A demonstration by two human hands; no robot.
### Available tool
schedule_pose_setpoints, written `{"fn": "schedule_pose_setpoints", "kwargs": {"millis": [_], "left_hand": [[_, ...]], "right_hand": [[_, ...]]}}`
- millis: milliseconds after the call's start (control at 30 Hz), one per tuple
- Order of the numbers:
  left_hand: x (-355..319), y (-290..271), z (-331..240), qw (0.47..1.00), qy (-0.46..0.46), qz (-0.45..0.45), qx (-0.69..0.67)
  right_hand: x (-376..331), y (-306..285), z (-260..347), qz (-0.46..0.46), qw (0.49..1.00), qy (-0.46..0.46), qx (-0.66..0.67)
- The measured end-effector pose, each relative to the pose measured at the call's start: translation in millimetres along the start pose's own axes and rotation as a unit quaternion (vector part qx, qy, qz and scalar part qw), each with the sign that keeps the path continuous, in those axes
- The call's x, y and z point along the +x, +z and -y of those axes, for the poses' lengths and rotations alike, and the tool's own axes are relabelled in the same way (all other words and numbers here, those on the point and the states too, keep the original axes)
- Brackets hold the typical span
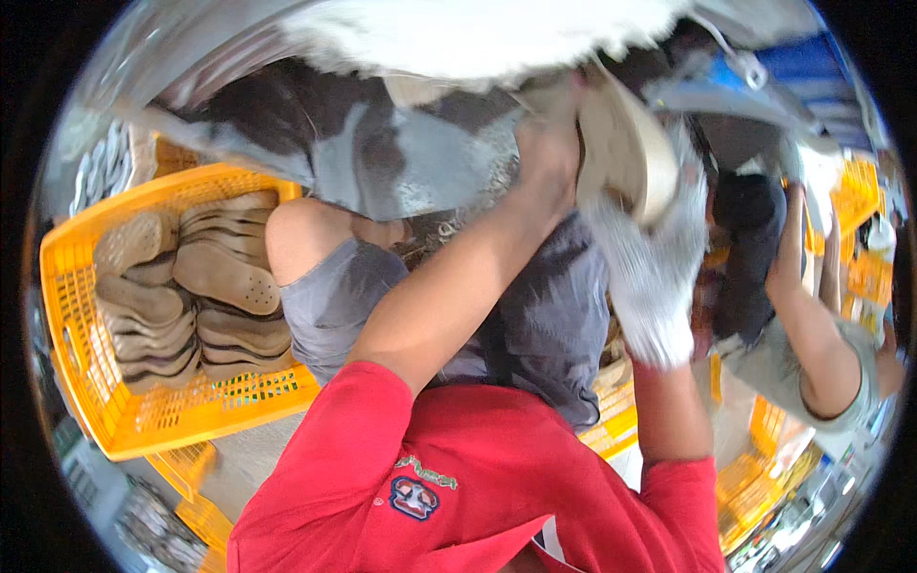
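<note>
Between my two hands is a tan foam clog (626, 143), tilted up close under a large white fluffy wheel (487, 38). My right hand (654, 253), in a white knit glove, grips its near end and right side. My bare left hand (551, 158) is closed against its left side, with the fingertips partly hidden and blurred. Below the wheel, a grey surface (420, 167) with dark patches and pale dust lies in front of my knees.
At my left, a yellow plastic crate (215, 425) holds several stacked tan clogs (229, 277). A co-worker (826, 363) in a grey top works at my right. More yellow crates (755, 487) stand on that side, and a blue panel (807, 81) is at the upper right.
</note>
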State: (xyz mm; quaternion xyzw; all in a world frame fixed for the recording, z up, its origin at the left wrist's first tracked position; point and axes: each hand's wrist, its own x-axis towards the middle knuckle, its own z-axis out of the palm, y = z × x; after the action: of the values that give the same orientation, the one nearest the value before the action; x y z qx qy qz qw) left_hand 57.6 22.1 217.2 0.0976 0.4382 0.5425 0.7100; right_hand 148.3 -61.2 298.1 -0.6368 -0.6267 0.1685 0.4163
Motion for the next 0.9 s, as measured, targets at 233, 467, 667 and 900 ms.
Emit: {"fn": "schedule_pose_setpoints", "kwargs": {"millis": [233, 467, 667, 900], "left_hand": [[70, -109, -56, 0.597, 0.043, -0.015, 0.801], [13, -66, 3, 0.977, 0.081, 0.151, 0.124], [15, -65, -17, 0.956, -0.078, 0.175, 0.222], [-8, -92, -53, 0.983, -0.137, 0.027, -0.118]], "right_hand": [[74, 41, -36, 0.060, 0.923, -0.213, -0.315], [44, 31, -19, 0.122, 0.992, 0.000, 0.019], [-4, -6, -3, 0.214, 0.893, -0.269, -0.290], [-61, 55, 27, 0.170, 0.972, -0.147, -0.064]]}}
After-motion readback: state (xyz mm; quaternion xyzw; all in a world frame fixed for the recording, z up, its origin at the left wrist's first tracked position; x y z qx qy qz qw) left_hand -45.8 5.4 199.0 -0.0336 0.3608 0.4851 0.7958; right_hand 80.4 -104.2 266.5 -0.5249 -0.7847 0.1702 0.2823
